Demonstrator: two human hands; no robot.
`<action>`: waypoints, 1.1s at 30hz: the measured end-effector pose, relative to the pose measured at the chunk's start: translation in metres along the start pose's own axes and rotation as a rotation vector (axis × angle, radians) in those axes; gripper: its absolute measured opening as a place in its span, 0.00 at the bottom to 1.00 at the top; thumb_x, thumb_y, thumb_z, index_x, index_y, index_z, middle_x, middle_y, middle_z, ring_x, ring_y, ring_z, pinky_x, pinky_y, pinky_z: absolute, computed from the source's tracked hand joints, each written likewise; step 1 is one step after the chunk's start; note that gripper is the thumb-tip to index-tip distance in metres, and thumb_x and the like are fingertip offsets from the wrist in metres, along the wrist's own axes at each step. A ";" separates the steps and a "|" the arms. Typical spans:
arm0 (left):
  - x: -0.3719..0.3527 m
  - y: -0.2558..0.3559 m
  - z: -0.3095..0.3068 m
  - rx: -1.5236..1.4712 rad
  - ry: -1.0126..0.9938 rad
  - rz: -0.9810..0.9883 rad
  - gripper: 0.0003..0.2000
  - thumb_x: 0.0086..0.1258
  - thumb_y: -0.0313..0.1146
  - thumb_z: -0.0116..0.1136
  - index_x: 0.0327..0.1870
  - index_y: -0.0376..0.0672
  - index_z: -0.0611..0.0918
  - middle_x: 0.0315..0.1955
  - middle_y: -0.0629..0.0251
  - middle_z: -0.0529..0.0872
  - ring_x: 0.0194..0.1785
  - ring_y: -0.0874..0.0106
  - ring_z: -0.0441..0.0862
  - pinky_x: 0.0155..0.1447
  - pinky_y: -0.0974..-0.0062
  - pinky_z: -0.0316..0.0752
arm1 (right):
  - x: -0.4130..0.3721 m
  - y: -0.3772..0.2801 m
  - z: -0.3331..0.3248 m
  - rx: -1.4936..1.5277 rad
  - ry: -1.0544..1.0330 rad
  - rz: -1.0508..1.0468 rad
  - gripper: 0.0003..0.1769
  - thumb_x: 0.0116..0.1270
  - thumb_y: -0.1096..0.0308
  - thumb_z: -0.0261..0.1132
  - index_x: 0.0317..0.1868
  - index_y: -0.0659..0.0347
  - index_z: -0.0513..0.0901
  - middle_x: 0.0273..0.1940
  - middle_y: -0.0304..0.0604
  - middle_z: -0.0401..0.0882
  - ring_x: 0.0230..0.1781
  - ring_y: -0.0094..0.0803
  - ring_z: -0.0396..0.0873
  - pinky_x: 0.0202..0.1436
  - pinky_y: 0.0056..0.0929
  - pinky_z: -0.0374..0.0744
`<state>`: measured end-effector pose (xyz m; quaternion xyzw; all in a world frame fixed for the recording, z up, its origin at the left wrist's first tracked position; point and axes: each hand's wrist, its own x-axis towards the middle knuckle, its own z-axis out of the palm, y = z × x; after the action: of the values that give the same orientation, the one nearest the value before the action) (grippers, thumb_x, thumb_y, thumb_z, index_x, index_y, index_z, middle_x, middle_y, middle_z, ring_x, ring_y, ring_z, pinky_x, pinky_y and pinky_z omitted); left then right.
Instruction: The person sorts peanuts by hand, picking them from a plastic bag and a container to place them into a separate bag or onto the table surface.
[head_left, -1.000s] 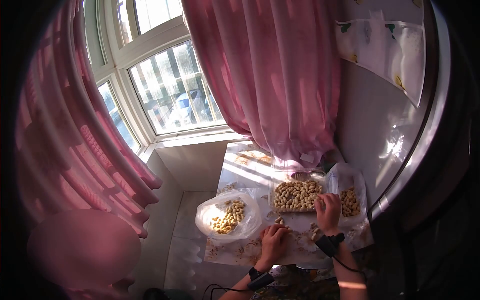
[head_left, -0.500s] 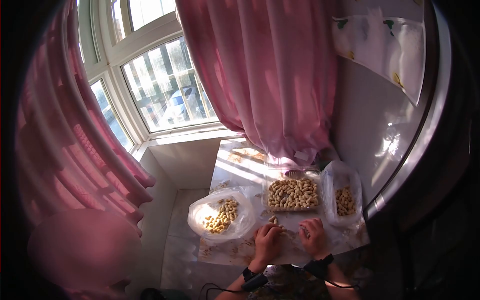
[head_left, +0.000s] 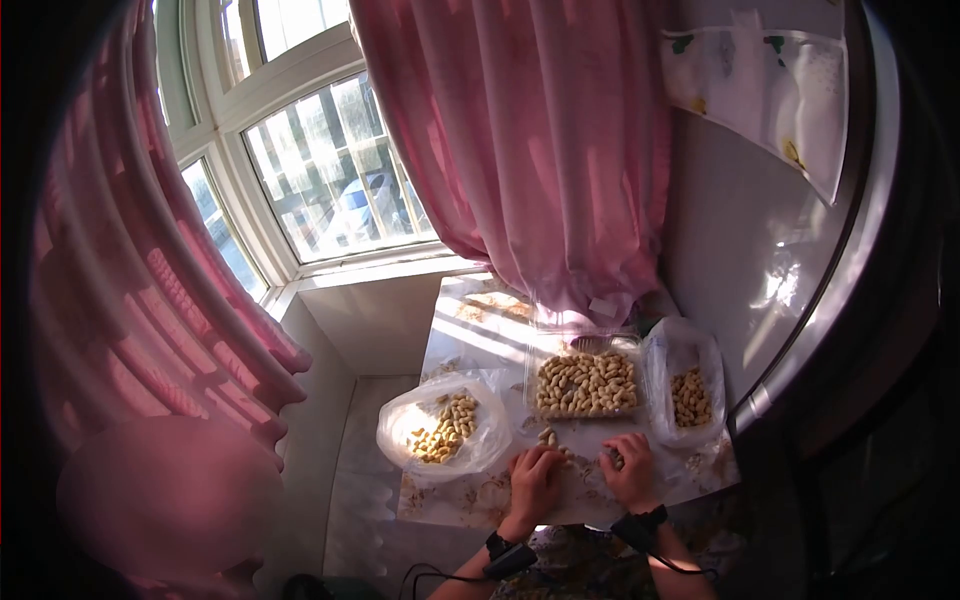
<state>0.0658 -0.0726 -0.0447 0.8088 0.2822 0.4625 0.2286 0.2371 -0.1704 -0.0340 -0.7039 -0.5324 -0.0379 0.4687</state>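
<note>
My left hand (head_left: 535,480) rests on the table with its fingers curled down, beside a few loose unshelled peanuts (head_left: 547,438). Whatever its fingertips hold is hidden. To the right, my right hand (head_left: 630,474) is closed with a small brownish piece, seemingly a peanut (head_left: 615,458), at its fingers. Behind both hands stands a clear plastic box (head_left: 585,416) full of peanuts (head_left: 588,384). A white plastic bag (head_left: 396,420) with peanuts in it lies open on the left. On the right, another bag-lined container (head_left: 657,385) holds more peanuts (head_left: 690,398).
The patterned table (head_left: 450,500) stands against a wall, and its front edge is close to my wrists. A pink curtain (head_left: 540,150) hangs down to its back edge. Dark bands with cables (head_left: 430,572) circle my wrists. A window (head_left: 340,170) is at the left.
My right hand has shifted slightly right and up, and the small piece in its fingers shows more. My left hand stays nearly in place. The view has tilted slightly.
</note>
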 end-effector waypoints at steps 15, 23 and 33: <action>0.000 0.000 -0.001 0.035 0.004 -0.034 0.15 0.55 0.21 0.64 0.43 0.47 0.86 0.46 0.66 0.86 0.53 0.58 0.81 0.60 0.61 0.71 | -0.002 0.004 0.001 0.009 -0.014 0.019 0.10 0.63 0.72 0.72 0.46 0.61 0.86 0.46 0.46 0.84 0.53 0.48 0.80 0.58 0.43 0.80; 0.000 0.000 0.002 0.103 -0.042 -0.018 0.14 0.58 0.28 0.68 0.46 0.49 0.86 0.49 0.66 0.84 0.58 0.57 0.79 0.63 0.57 0.67 | -0.002 0.005 0.001 0.011 -0.014 0.001 0.11 0.61 0.71 0.74 0.44 0.59 0.87 0.45 0.45 0.84 0.52 0.48 0.80 0.57 0.44 0.80; 0.003 0.009 0.000 0.198 -0.107 0.000 0.11 0.55 0.36 0.73 0.40 0.50 0.86 0.50 0.65 0.83 0.64 0.57 0.77 0.66 0.54 0.65 | 0.000 0.004 0.001 0.038 -0.067 -0.117 0.09 0.59 0.68 0.76 0.40 0.57 0.88 0.45 0.42 0.84 0.52 0.44 0.80 0.58 0.43 0.79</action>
<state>0.0688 -0.0772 -0.0377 0.8509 0.3141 0.3885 0.1624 0.2402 -0.1695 -0.0371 -0.6635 -0.5885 -0.0315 0.4609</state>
